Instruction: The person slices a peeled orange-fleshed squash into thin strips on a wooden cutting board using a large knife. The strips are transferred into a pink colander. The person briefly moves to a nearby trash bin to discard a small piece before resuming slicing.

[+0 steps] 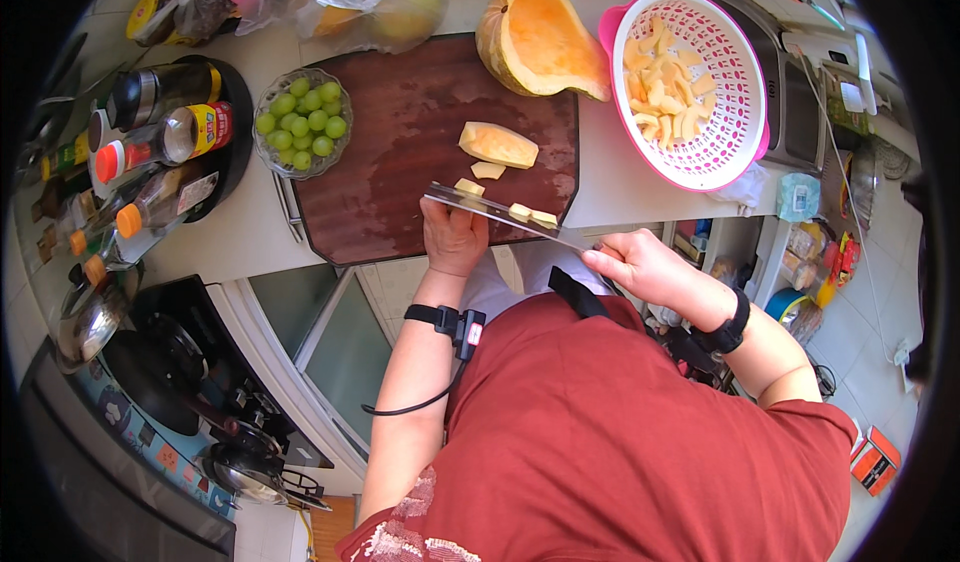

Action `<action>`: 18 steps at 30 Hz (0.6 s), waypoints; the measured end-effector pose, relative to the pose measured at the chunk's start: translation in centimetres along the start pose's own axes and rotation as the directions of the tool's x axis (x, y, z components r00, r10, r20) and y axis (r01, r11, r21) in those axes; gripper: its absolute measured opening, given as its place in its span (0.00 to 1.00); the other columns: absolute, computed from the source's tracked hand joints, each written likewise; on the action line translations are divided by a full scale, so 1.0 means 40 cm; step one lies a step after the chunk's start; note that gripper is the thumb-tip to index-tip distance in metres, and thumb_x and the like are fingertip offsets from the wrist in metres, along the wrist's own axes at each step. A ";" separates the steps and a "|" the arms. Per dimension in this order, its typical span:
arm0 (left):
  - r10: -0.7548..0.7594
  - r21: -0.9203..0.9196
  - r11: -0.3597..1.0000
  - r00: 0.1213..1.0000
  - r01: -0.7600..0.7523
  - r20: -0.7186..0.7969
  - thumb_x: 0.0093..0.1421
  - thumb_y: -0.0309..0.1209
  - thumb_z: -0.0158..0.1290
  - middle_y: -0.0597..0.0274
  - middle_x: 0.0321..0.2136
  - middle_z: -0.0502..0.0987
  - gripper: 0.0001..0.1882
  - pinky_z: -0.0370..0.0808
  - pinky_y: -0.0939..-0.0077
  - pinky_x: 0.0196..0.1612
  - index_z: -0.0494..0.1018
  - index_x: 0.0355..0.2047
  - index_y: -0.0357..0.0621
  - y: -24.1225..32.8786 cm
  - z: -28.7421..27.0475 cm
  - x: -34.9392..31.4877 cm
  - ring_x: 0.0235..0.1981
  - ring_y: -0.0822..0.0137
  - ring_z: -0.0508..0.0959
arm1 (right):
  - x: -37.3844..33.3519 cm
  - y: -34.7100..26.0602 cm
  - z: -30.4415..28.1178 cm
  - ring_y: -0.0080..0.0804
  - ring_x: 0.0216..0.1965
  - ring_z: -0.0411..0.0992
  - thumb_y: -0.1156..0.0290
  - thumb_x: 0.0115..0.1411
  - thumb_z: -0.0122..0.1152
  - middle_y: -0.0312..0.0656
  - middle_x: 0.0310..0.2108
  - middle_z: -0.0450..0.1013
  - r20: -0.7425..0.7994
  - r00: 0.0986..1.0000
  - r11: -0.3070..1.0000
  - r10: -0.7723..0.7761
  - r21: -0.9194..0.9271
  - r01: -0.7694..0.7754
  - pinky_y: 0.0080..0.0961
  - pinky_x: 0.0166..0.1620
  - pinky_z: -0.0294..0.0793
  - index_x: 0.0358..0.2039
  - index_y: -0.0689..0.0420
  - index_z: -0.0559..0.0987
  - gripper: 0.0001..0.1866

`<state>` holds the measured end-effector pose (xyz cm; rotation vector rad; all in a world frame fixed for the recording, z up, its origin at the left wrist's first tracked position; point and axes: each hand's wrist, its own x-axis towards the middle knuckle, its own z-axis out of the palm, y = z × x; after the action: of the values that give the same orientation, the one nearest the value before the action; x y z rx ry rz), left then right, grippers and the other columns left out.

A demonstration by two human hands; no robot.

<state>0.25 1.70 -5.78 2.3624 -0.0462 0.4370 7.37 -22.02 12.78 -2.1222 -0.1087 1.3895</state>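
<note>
My right hand (635, 262) is closed round the handle of a kitchen knife (495, 209). The blade slants left across the near edge of a dark red-brown cutting board (400, 162). Small pale-orange pumpkin pieces (520, 212) rest on or against the blade, and another cut piece (469, 188) is near its tip. Right at the tip end is my left hand (455, 242); the blade hides its fingertips, so its grip is unclear. Beyond the knife, a peeled pumpkin chunk (499, 146) lies on the board with a flat slice (488, 170) beside it.
A hollowed pumpkin half (540, 42) sits at the board's far right. Right of it stands a pink-and-white colander (745, 112) holding cut pieces (668, 92). A glass bowl (263, 152) of green grapes (303, 122) touches the board's left side. Bottles (160, 202) crowd the left.
</note>
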 end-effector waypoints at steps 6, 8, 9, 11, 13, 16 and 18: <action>0.002 -0.029 1.000 1.000 -0.002 0.016 0.49 0.24 0.59 0.50 0.41 0.67 0.24 0.72 0.54 0.38 0.70 0.48 0.54 0.001 -0.003 0.003 0.39 0.45 0.69 | 0.052 -0.011 0.026 0.45 0.24 0.72 0.45 0.64 0.53 0.50 0.21 0.74 -0.004 1.000 1.000 -0.016 -0.009 0.016 0.36 0.32 0.71 0.27 0.62 0.78 0.29; 0.007 -0.055 0.998 1.000 -0.008 -0.013 0.48 0.23 0.59 0.51 0.41 0.67 0.25 0.72 0.54 0.37 0.69 0.48 0.54 0.002 0.000 0.004 0.38 0.46 0.69 | 0.094 -0.013 0.046 0.46 0.26 0.74 0.44 0.64 0.52 0.51 0.22 0.75 -0.010 1.000 1.000 -0.019 -0.011 0.019 0.36 0.34 0.73 0.28 0.62 0.79 0.29; 0.019 -0.069 0.997 0.999 -0.021 -0.039 0.48 0.23 0.59 0.51 0.41 0.67 0.25 0.72 0.55 0.37 0.68 0.48 0.54 0.001 0.002 0.007 0.38 0.47 0.69 | 0.118 -0.014 0.054 0.46 0.27 0.75 0.44 0.64 0.52 0.51 0.23 0.75 -0.009 1.000 1.000 -0.004 -0.010 0.004 0.35 0.35 0.73 0.29 0.62 0.79 0.30; 0.028 -0.090 0.995 0.997 -0.034 -0.066 0.46 0.22 0.60 0.52 0.40 0.67 0.26 0.71 0.55 0.35 0.67 0.46 0.54 -0.002 0.004 0.007 0.37 0.49 0.69 | 0.155 -0.014 0.062 0.47 0.30 0.77 0.43 0.64 0.51 0.53 0.26 0.76 -0.014 0.999 0.999 -0.034 0.014 0.034 0.37 0.37 0.74 0.30 0.62 0.80 0.30; 0.016 -0.096 0.995 0.998 -0.022 -0.059 0.46 0.23 0.61 0.51 0.40 0.66 0.27 0.71 0.56 0.35 0.67 0.47 0.54 -0.002 0.004 0.005 0.37 0.48 0.69 | 0.155 -0.010 0.060 0.47 0.30 0.76 0.43 0.64 0.51 0.53 0.25 0.76 -0.016 0.999 0.998 -0.044 0.037 0.045 0.37 0.36 0.74 0.29 0.63 0.79 0.30; -0.014 -0.105 0.994 0.999 0.010 -0.043 0.46 0.25 0.62 0.50 0.41 0.66 0.28 0.71 0.55 0.35 0.68 0.48 0.54 -0.001 0.000 0.000 0.38 0.47 0.69 | 0.111 -0.005 0.044 0.45 0.27 0.75 0.44 0.65 0.51 0.52 0.23 0.75 -0.011 0.998 0.998 -0.056 0.023 0.056 0.36 0.34 0.73 0.28 0.63 0.79 0.30; -0.020 -0.095 0.995 0.999 0.016 -0.041 0.46 0.26 0.62 0.50 0.41 0.66 0.27 0.71 0.54 0.35 0.69 0.48 0.53 0.002 -0.002 -0.001 0.38 0.46 0.69 | 0.059 0.000 0.024 0.43 0.24 0.72 0.45 0.65 0.52 0.51 0.21 0.74 -0.003 0.999 0.999 -0.051 0.009 0.051 0.35 0.33 0.72 0.27 0.64 0.78 0.30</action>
<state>0.18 1.69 -5.69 2.2586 -0.0254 0.4658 7.59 -20.73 10.60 -2.0995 -0.1538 1.3547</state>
